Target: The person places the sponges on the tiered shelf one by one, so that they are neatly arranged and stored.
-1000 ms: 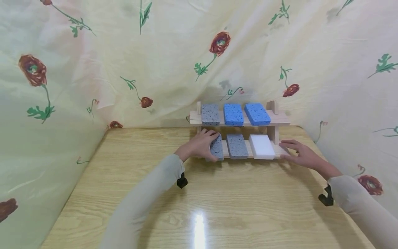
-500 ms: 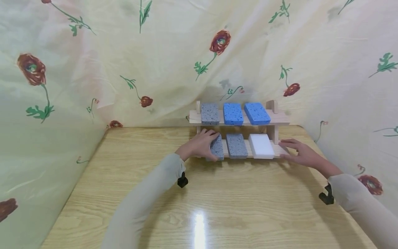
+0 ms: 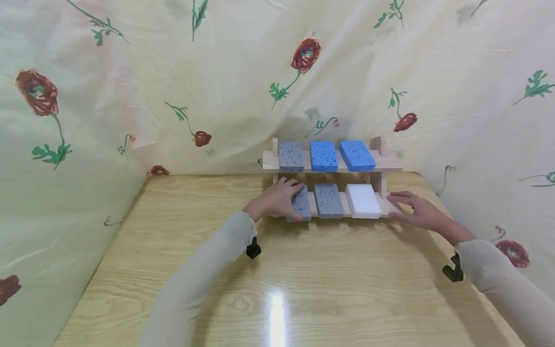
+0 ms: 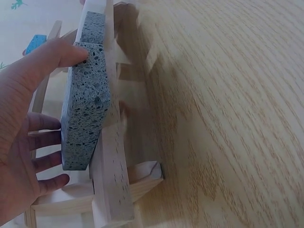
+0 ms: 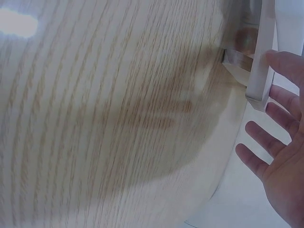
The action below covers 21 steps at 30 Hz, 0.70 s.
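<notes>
In the head view my left hand (image 3: pixel 279 199) grips a speckled grey sponge (image 3: pixel 302 205) at the left end of the lower shelf. The left wrist view shows the thumb on the front of this grey sponge (image 4: pixel 88 109) and the fingers behind it. My right hand (image 3: pixel 418 212) is at the right end of the two-tier wooden rack (image 3: pixel 392 208). Its thumb and index finger hold the end of the lower board (image 5: pixel 262 61), the other fingers spread apart. A second grey sponge (image 3: pixel 329 201) and a white sponge (image 3: pixel 363 201) lean beside the held one.
On the upper shelf stand another grey sponge (image 3: pixel 292 156) and two blue sponges, one in the middle (image 3: pixel 323 156) and one to the right (image 3: pixel 357 155). A flowered cloth (image 3: pixel 234 86) hangs behind the rack. The wooden table (image 3: pixel 329 279) stretches out in front.
The camera view has shifted slightly, so everything sits a little higher in the picture. Both hands keep their places on the rack and the sponge.
</notes>
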Tool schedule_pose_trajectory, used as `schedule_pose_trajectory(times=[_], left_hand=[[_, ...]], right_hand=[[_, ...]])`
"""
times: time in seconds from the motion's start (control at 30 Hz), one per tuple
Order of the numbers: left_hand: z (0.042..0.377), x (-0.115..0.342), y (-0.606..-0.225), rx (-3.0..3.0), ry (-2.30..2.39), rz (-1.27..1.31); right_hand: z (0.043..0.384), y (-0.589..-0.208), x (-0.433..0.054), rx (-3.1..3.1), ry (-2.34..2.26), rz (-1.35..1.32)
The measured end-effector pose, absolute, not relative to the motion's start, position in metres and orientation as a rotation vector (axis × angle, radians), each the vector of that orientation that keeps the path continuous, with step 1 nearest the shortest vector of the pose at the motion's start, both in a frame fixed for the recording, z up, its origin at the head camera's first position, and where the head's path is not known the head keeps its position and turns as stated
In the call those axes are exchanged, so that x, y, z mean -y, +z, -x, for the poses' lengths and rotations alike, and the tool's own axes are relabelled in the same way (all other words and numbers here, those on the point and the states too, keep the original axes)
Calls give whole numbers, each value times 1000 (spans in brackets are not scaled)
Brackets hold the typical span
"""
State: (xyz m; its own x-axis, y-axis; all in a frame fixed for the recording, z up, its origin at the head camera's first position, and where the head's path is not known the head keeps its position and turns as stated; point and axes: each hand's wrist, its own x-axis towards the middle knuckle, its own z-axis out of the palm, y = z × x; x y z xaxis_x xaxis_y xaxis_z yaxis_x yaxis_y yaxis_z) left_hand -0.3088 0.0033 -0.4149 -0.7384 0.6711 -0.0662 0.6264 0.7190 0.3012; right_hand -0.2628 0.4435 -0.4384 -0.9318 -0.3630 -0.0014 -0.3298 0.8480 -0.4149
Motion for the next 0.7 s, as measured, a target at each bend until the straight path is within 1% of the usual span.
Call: schedule_pose_trajectory(times=[0.17, 0.7], left_hand=[[309, -4, -415, -2744, 387, -1048], [311, -4, -416, -2717, 411, -1021]], right_hand=[[262, -438, -442, -2930, -645, 511], [260, -439, -442, -2951, -657, 544]])
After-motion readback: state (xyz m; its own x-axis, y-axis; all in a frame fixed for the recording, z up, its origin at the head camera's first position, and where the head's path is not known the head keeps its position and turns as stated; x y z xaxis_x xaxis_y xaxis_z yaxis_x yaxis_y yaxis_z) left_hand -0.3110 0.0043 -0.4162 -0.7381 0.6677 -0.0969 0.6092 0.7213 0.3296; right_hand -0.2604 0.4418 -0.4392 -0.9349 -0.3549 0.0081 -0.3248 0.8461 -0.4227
